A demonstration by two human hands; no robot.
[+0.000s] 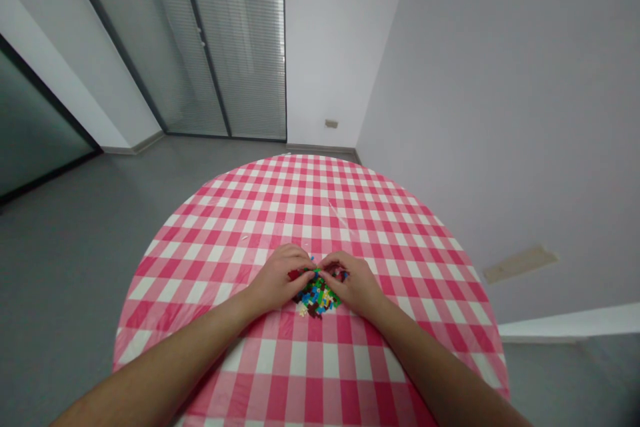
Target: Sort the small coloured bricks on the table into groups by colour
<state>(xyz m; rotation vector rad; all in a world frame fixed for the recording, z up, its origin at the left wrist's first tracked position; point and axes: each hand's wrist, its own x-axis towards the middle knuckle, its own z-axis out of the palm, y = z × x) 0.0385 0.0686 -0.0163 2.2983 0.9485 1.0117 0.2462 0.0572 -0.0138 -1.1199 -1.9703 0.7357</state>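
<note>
A small pile of colourful plastic pieces [318,300], in blue, green, yellow, brown and cream, lies on the checked tablecloth between my hands. From the left, my left hand [283,273] curves over the pile with thumb and fingers pinched together. My right hand [352,280] mirrors it from the other side, also in a pinch. The fingertips of both meet above the pile at a small green piece [317,271]. Its exact shape is too small to tell. Part of the pile is hidden behind the fingers.
A pink and white checked cloth [310,207] covers the round table. A few tiny pale bits lie beyond my left hand. A grey wall [500,113] stands close on the right. Glass panels with blinds [240,47] stand beyond the table, and grey floor [75,267] shows on the left.
</note>
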